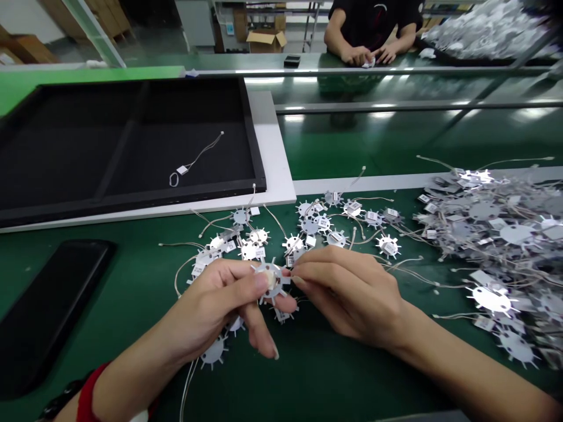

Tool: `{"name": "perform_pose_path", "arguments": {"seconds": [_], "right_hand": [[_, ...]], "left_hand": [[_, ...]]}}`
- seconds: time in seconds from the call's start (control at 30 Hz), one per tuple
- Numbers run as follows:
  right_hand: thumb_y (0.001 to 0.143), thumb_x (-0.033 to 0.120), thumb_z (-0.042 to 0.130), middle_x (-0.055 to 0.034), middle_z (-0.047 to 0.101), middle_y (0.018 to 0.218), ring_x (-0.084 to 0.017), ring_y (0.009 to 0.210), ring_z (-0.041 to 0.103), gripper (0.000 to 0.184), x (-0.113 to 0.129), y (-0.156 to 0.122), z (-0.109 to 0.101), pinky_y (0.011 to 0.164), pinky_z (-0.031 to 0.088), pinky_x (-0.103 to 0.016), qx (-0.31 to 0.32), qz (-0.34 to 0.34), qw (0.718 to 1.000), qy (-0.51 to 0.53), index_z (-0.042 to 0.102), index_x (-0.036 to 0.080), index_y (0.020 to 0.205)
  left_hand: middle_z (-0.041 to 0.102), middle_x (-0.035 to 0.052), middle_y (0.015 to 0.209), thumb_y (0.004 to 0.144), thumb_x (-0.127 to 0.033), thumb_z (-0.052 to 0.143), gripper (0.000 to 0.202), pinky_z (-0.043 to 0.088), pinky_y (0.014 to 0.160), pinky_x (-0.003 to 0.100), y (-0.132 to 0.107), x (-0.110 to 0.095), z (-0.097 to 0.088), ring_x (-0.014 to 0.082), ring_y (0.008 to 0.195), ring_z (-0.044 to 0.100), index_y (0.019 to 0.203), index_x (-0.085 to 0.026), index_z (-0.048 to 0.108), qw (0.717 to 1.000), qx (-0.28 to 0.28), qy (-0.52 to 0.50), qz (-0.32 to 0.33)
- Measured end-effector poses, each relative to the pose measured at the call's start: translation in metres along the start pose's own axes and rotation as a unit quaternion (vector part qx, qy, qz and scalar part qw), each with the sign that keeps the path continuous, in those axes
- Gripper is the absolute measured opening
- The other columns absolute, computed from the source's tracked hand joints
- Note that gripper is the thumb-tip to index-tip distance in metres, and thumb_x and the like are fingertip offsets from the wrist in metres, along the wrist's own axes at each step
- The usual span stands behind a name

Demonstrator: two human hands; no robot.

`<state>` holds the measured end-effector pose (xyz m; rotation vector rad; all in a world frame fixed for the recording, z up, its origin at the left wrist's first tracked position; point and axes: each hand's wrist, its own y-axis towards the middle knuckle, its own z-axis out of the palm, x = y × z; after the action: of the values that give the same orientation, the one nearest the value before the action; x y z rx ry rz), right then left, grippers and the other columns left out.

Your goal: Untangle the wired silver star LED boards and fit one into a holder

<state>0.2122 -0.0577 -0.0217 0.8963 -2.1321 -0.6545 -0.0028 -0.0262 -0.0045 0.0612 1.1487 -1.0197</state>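
My left hand pinches a small silver gear-shaped disc between thumb and fingers, just above the green table. My right hand meets it from the right, fingertips closed on the disc's right edge where a small white tag sits. Several more spiked discs with thin wires lie scattered on the table right behind both hands, and a few lie under my left hand.
A big heap of the same discs and wires fills the right side. A black tray on a white board holds one wired tag. A dark flat slab lies at left. Another person's hands work across the table.
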Motion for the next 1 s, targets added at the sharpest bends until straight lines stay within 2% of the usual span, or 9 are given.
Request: {"name": "perform_pose_path", "arguments": {"seconds": [0.1,0.2,0.27,0.33,0.4,0.53,0.67,0.87,1.0], "right_hand": [[0.096,0.013,0.055,-0.0032,0.068,0.082,-0.011,0.073,0.063,0.008,0.006,0.002,-0.001,0.064,0.050,-0.023,0.021,0.110,0.990,0.086,0.061,0.014,0.092],[0.101,0.024,0.050,0.0026,0.059,0.067,-0.008,0.056,0.052,0.023,0.012,0.005,-0.003,0.051,0.042,-0.020,0.066,0.249,0.952,0.165,0.057,0.018,0.080],[0.103,0.028,0.046,0.0038,0.055,0.062,-0.007,0.052,0.047,0.030,0.013,0.005,-0.002,0.046,0.038,-0.019,0.092,0.287,0.937,0.177,0.055,0.019,0.076],[0.103,0.024,0.047,0.0017,0.060,0.067,-0.008,0.057,0.054,0.025,0.010,0.003,0.001,0.051,0.044,-0.019,0.078,0.239,0.958,0.141,0.057,0.018,0.080],[0.099,0.016,0.052,-0.0046,0.069,0.082,-0.012,0.073,0.065,0.012,0.006,0.000,0.005,0.064,0.051,-0.022,0.039,0.131,0.988,0.064,0.062,0.014,0.095],[0.092,0.009,0.062,-0.0115,0.074,0.092,-0.017,0.081,0.069,0.019,0.000,-0.005,0.006,0.070,0.055,-0.028,-0.003,-0.007,0.999,-0.049,0.065,0.007,0.111],[0.089,0.006,0.065,-0.0090,0.076,0.086,-0.015,0.071,0.068,0.017,0.000,-0.004,0.004,0.060,0.053,-0.027,-0.016,-0.031,0.997,-0.075,0.068,0.008,0.106],[0.089,0.004,0.063,-0.0090,0.077,0.084,-0.016,0.070,0.071,0.015,-0.003,-0.003,0.006,0.060,0.057,-0.027,-0.018,-0.017,0.998,-0.064,0.067,0.007,0.102],[0.091,0.005,0.061,-0.0100,0.076,0.082,-0.016,0.069,0.071,0.011,-0.003,-0.004,0.009,0.059,0.058,-0.027,-0.013,-0.010,0.998,-0.056,0.066,0.008,0.101]], "left_hand": [[0.077,0.0087,0.071,0.087,-0.050,0.073,0.041,0.054,0.063,0.014,0.000,0.001,0.001,0.0123,0.052,0.071,0.104,-0.012,0.076,1.000,-0.006,0.015,0.019],[0.079,0.0105,0.087,0.089,-0.049,0.071,0.041,0.053,0.060,0.014,-0.001,0.003,0.001,0.0128,0.056,0.072,0.112,-0.015,0.074,0.999,0.001,0.029,0.032],[0.078,0.0105,0.082,0.090,-0.048,0.070,0.040,0.053,0.059,0.013,-0.001,0.003,0.001,0.0131,0.055,0.072,0.113,-0.015,0.073,0.999,-0.002,0.030,0.037],[0.076,0.0097,0.069,0.089,-0.048,0.071,0.040,0.052,0.057,0.013,0.000,0.002,0.001,0.0133,0.053,0.071,0.105,-0.012,0.075,0.999,-0.007,0.010,0.031],[0.073,0.0083,0.060,0.086,-0.048,0.074,0.039,0.051,0.052,0.012,0.001,0.002,0.001,0.0133,0.049,0.070,0.092,-0.010,0.077,0.999,-0.014,-0.031,0.017],[0.077,0.0074,0.076,0.081,-0.043,0.081,0.033,0.051,0.045,0.012,0.004,0.005,0.004,0.0130,0.044,0.068,0.087,-0.011,0.075,0.993,-0.019,-0.113,-0.008],[0.078,0.0105,0.092,0.086,-0.035,0.077,0.026,0.053,0.044,0.013,0.005,0.010,0.006,0.0138,0.046,0.069,0.092,-0.011,0.073,0.986,-0.012,-0.163,-0.016],[0.079,0.0091,0.086,0.100,-0.023,0.056,0.022,0.055,0.044,0.014,0.006,0.014,0.000,0.0131,0.047,0.070,0.098,-0.010,0.073,0.973,0.018,-0.227,-0.021],[0.079,0.0083,0.086,0.096,-0.024,0.063,0.016,0.057,0.045,0.016,0.005,0.012,0.002,0.0147,0.047,0.070,0.098,-0.011,0.072,0.973,0.018,-0.231,-0.017]]}}
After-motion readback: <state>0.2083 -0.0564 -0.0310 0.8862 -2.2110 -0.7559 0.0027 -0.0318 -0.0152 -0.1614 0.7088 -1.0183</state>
